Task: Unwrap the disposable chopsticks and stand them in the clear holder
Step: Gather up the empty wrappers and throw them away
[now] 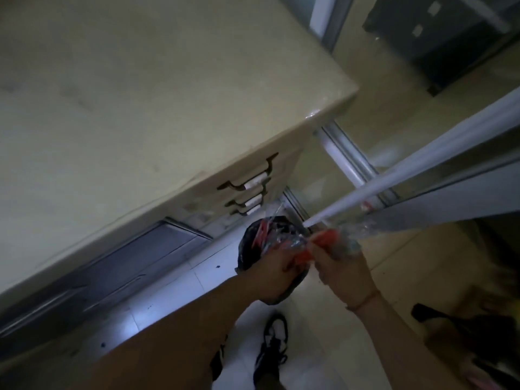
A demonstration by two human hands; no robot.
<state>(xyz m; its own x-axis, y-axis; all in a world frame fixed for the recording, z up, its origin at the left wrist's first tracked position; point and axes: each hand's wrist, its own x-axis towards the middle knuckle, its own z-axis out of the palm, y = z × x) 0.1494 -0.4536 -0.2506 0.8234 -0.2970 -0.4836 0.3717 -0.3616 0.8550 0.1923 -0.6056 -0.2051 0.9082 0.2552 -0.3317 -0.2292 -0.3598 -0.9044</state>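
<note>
- fingers of the right hand [344, 264] pinch the red-and-clear wrapper [323, 243]; the left hand [277, 273] is closed around the same crinkled plastic.
- both hands hold it over a black-lined bin [253, 249], beside the pale counter [168, 108].
- blur hides any chopsticks; the clear holder is out of view.
- risk: if sticks remain inside, a hard tear could drop them into the bin.
</note>
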